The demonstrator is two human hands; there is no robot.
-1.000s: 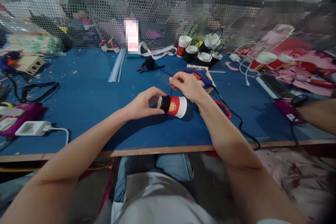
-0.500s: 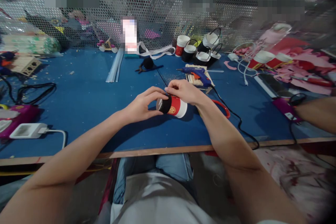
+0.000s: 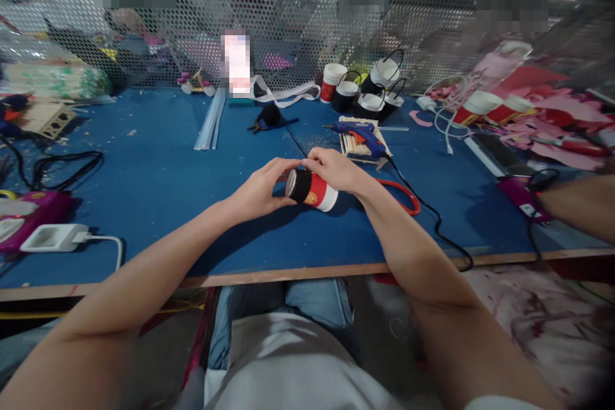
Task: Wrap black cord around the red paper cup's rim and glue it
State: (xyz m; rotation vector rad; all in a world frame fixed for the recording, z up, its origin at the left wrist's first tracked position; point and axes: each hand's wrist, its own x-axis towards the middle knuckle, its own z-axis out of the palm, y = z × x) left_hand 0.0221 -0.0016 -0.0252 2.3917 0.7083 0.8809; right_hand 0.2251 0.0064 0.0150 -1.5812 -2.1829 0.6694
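A red and white paper cup [image 3: 325, 195] lies tilted on its side between my hands, low over the blue table. Black cord [image 3: 302, 186] is wound in a band around its narrow end. My left hand [image 3: 262, 189] curves around that end, thumb below and fingers above. At the cup's upper side, my right hand [image 3: 332, 166] has its fingertips pinched together where the loose cord arrives. That cord runs back to a black ball of cord [image 3: 271, 115] beside a pair of pliers [image 3: 254, 127].
A blue glue gun [image 3: 364, 136] rests on a small stick frame [image 3: 353, 152], and red-handled scissors [image 3: 408, 198] lie right of my hand. Several black-wrapped cups [image 3: 344, 97] stand at the back. Another person's arm [image 3: 583, 202] reaches in at right. A perforated metal screen [image 3: 288, 19] rises behind.
The cup has shifted slightly left and turned a little in my hands. My left fingers have lifted off the black band toward the back; the right hand stays pinched near the cup's top.
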